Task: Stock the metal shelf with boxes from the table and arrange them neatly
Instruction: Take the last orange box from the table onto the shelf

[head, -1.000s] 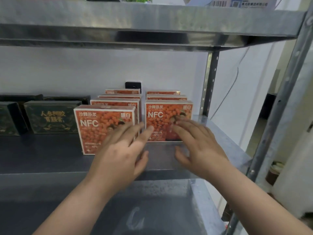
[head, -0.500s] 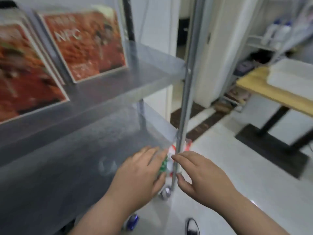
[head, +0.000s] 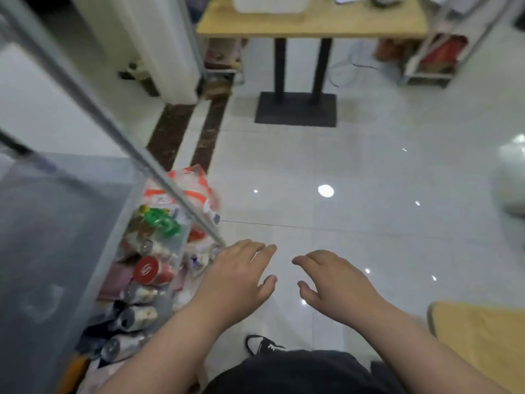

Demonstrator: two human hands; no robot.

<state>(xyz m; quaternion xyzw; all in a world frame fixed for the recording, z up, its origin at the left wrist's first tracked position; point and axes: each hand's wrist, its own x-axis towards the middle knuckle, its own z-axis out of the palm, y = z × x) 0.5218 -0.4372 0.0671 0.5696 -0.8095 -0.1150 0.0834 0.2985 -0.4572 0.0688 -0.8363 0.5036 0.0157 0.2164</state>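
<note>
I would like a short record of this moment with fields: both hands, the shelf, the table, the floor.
left hand: open, empty, over the floor
right hand: open, empty, beside the left, apart
metal shelf: at left, only partly in view
table: wooden, far side, a white container on it
floor: glossy white tiles
boxes: none visible

I see a pale glossy white floor (head: 369,172) with two dark brown marbled stripes (head: 210,132) far left, a light wood table (head: 312,25) on black legs (head: 279,66), grey shelf (head: 56,223), red-capped jar (head: 150,270).
</note>
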